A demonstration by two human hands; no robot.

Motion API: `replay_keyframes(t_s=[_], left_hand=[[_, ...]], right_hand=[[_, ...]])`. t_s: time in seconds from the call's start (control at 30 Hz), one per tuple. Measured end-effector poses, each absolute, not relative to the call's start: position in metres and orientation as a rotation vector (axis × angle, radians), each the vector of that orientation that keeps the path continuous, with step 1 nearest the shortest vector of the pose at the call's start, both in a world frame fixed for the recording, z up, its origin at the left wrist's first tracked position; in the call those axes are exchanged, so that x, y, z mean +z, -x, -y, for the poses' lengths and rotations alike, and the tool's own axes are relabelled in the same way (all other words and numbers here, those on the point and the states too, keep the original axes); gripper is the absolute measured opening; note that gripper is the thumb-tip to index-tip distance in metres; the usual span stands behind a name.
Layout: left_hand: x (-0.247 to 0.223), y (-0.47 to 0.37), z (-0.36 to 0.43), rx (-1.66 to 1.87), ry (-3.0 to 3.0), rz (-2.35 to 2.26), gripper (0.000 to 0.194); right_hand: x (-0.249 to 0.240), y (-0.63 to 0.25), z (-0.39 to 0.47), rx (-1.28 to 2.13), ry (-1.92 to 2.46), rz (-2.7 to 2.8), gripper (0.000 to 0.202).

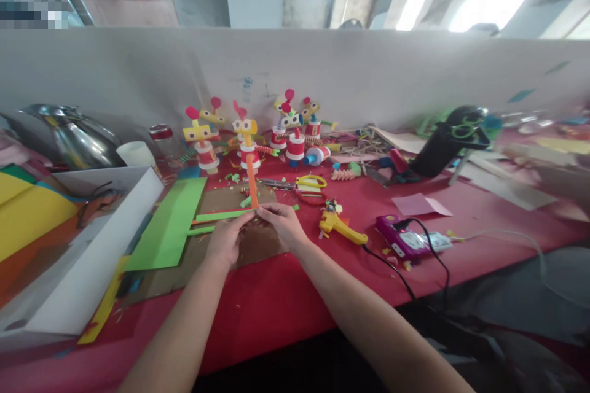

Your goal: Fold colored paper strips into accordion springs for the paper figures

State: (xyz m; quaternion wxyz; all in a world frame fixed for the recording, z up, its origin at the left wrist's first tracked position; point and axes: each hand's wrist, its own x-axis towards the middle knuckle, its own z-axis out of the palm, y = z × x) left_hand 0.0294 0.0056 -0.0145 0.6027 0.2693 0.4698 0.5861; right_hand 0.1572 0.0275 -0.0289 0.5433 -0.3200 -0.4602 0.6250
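Note:
Both hands meet over a brown cardboard sheet (265,247), fingertips close together. My left hand (225,239) is closed in a pinch at the end of a green paper strip (225,215), which reaches out to the left. My right hand (284,225) pinches where an orange paper strip (252,181) joins the green one; the orange strip points away from me. The exact overlap is hidden by my fingers. Another short green strip (201,231) lies just left of my left hand, beside a light green paper sheet (168,224).
Several paper figures (249,153) stand along the back. Scissors (311,182) lie beyond my hands. A yellow glue gun (343,228) and a purple power strip (405,239) with cables sit to the right. On the left are a white box (96,258) and a metal jug (80,135).

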Motion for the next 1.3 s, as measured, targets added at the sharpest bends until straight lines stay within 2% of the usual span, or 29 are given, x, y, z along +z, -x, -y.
replay_keyframes(t_s=[0.2,0.3,0.4,0.57,1.03,1.3], left_hand=[[-0.010,-0.020,-0.013,1.245,-0.371,-0.983,0.003],[-0.007,-0.018,-0.013,1.182,-0.294,-0.934,0.006],[-0.007,-0.017,-0.012,1.115,-0.274,-0.901,0.007],[-0.010,-0.015,-0.012,1.093,-0.278,-0.910,0.006],[-0.013,-0.015,-0.010,1.063,-0.378,-0.864,0.002],[-0.011,-0.017,-0.009,1.212,-0.532,-0.986,0.010]], right_hand=[[-0.026,-0.161,-0.028,1.456,0.780,1.196,0.035],[-0.025,-0.162,-0.028,1.169,0.805,1.389,0.033],[-0.024,-0.163,-0.026,0.849,0.837,1.542,0.023],[-0.025,-0.164,-0.025,0.706,0.825,1.656,0.018],[-0.026,-0.163,-0.024,0.677,0.784,1.585,0.009],[-0.029,-0.159,-0.029,1.077,0.814,1.440,0.027]])
